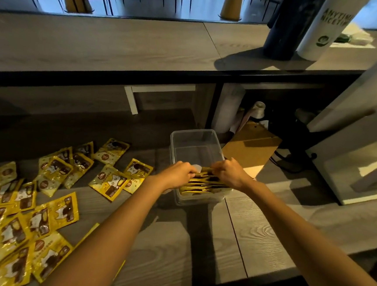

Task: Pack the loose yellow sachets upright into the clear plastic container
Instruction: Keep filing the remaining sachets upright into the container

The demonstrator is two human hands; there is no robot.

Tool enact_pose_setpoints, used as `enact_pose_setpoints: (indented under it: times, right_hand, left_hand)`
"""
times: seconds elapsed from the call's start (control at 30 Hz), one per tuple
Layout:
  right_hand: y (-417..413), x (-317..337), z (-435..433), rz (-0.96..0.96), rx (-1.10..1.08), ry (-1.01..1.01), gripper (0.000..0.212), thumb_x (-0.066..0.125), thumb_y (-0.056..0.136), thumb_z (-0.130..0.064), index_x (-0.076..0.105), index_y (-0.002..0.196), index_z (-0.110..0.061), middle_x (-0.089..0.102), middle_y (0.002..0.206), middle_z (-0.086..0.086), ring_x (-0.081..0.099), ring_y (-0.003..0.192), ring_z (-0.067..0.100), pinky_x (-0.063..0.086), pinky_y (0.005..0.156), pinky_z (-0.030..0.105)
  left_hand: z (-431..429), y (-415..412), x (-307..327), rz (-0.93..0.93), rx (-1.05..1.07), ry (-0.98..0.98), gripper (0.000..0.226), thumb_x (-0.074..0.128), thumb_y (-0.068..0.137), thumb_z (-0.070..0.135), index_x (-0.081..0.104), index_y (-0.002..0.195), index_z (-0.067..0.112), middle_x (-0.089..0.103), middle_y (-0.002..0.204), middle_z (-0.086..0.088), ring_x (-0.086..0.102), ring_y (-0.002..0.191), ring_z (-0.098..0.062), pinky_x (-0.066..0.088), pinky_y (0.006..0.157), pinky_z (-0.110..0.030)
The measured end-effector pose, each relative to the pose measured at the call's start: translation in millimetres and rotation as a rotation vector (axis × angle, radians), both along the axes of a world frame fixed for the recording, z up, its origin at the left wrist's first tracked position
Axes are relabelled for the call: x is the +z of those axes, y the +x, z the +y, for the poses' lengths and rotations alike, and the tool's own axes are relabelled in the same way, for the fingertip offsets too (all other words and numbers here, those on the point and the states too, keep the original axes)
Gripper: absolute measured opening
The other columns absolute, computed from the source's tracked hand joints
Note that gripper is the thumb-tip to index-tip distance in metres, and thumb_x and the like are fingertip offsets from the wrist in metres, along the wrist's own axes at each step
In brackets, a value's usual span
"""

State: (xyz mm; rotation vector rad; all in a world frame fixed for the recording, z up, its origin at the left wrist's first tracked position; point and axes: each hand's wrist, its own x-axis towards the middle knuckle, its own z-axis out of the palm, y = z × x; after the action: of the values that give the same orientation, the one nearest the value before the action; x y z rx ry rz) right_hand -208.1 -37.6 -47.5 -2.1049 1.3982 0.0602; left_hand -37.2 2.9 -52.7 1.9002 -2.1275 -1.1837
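Left hand (178, 173) and right hand (230, 172) pinch upright sachets (202, 185) inside container (195, 135).

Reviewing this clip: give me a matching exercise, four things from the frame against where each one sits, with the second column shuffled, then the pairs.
Things:
1. loose sachets
2. clear container
3. brown cardboard
4. white cylinder

Places:
A. on the upper counter, far right
B. lying flat on the table, left of the arms
C. under both hands, partly filled at its near end
D. just right of the container, behind it

Pairs: 1-B, 2-C, 3-D, 4-A
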Motion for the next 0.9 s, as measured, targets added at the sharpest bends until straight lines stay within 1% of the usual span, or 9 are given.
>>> enact_pose_setpoints:
  times: [0.1, 0.17, 0.2, 0.27, 0.37, 0.47, 0.57, 0.73, 0.9]
  right_hand:
    - [-1, 0, 7, -0.009, 0.004, 0.025, 0.035, 0.034, 0.100, -0.014, 0.062, 0.120, -0.012, 0.060, 0.127, 0.010, 0.048, 0.118, 0.025, 0.025, 0.110, 0.039]
    - [-1, -1, 12, -0.025, 0.008, 0.025, 0.037, 0.032, 0.100, -0.015, 0.063, 0.120, -0.012, 0.060, 0.128, 0.008, 0.047, 0.111, 0.020, 0.025, 0.110, 0.037]
    - [-1, -1, 13, -0.023, 0.018, 0.021, 0.038, 0.031, 0.100, -0.016, 0.063, 0.119, -0.012, 0.060, 0.127, 0.008, 0.046, 0.107, 0.018, 0.025, 0.109, 0.036]
    - [-1, -3, 14, -0.024, 0.039, 0.010, 0.038, 0.030, 0.100, -0.018, 0.065, 0.117, -0.012, 0.062, 0.125, 0.009, 0.045, 0.099, 0.014, 0.026, 0.107, 0.035]
    - [-1, -1, 15, -0.030, 0.038, 0.008, 0.038, 0.030, 0.100, -0.017, 0.064, 0.116, -0.011, 0.062, 0.123, 0.011, 0.044, 0.098, 0.013, 0.026, 0.107, 0.034]
    - [0, 2, 17, -0.039, 0.022, -0.002, 0.038, 0.030, 0.100, -0.017, 0.062, 0.121, -0.012, 0.060, 0.127, 0.011, 0.047, 0.113, 0.023, 0.023, 0.109, 0.034]
    - [1, 2, 16, -0.053, 0.010, -0.020, 0.037, 0.031, 0.099, -0.016, 0.062, 0.120, -0.013, 0.060, 0.128, 0.009, 0.047, 0.119, 0.023, 0.020, 0.112, 0.035]
    - [4, 3, 12, -0.060, -0.003, -0.051, 0.036, 0.032, 0.098, -0.015, 0.065, 0.113, -0.010, 0.065, 0.119, 0.011, 0.053, 0.114, 0.024, 0.017, 0.115, 0.038]
    - [16, 12, 15, -0.079, -0.003, -0.162, 0.031, 0.038, 0.096, -0.014, 0.066, 0.103, -0.005, 0.065, 0.114, 0.014, 0.054, 0.104, 0.022, 0.025, 0.109, 0.033]
  left_hand:
    - [3, -2, 0, -0.038, -0.016, 0.022, 0.034, 0.032, 0.101, 0.017, 0.061, 0.115, 0.006, 0.063, 0.111, -0.017, 0.058, 0.104, -0.028, 0.039, 0.087, -0.036]
    - [7, -5, 0, -0.105, -0.028, 0.009, 0.038, 0.027, 0.101, 0.017, 0.057, 0.122, 0.010, 0.060, 0.121, -0.015, 0.051, 0.119, -0.027, 0.022, 0.111, -0.043]
    - [9, -6, 0, -0.123, -0.032, 0.014, 0.039, 0.024, 0.100, 0.018, 0.056, 0.123, 0.010, 0.059, 0.125, -0.014, 0.048, 0.123, -0.027, 0.011, 0.116, -0.046]
    - [12, -8, 0, -0.131, -0.042, 0.031, 0.041, 0.022, 0.100, 0.020, 0.054, 0.124, 0.011, 0.057, 0.127, -0.013, 0.047, 0.124, -0.026, 0.006, 0.116, -0.051]
    - [13, -8, 1, -0.106, -0.021, 0.024, 0.040, 0.023, 0.100, 0.024, 0.052, 0.124, 0.012, 0.056, 0.127, -0.012, 0.049, 0.119, -0.026, 0.021, 0.113, -0.050]
    - [14, -8, 5, -0.077, 0.049, -0.006, 0.040, 0.026, 0.100, 0.025, 0.048, 0.131, 0.012, 0.050, 0.135, -0.012, 0.044, 0.125, -0.027, 0.026, 0.112, -0.043]
    - [13, -7, 8, -0.065, 0.080, -0.012, 0.041, 0.028, 0.099, 0.024, 0.046, 0.135, 0.014, 0.047, 0.140, -0.010, 0.042, 0.129, -0.026, 0.026, 0.111, -0.041]
    - [9, -6, 6, -0.081, 0.119, -0.046, 0.043, 0.029, 0.099, 0.024, 0.042, 0.139, 0.016, 0.046, 0.144, -0.007, 0.041, 0.131, -0.025, 0.028, 0.112, -0.042]
    - [9, 1, 10, -0.107, 0.177, -0.141, 0.041, 0.030, 0.099, 0.018, 0.045, 0.137, 0.013, 0.048, 0.142, -0.009, 0.043, 0.131, -0.025, 0.029, 0.112, -0.040]
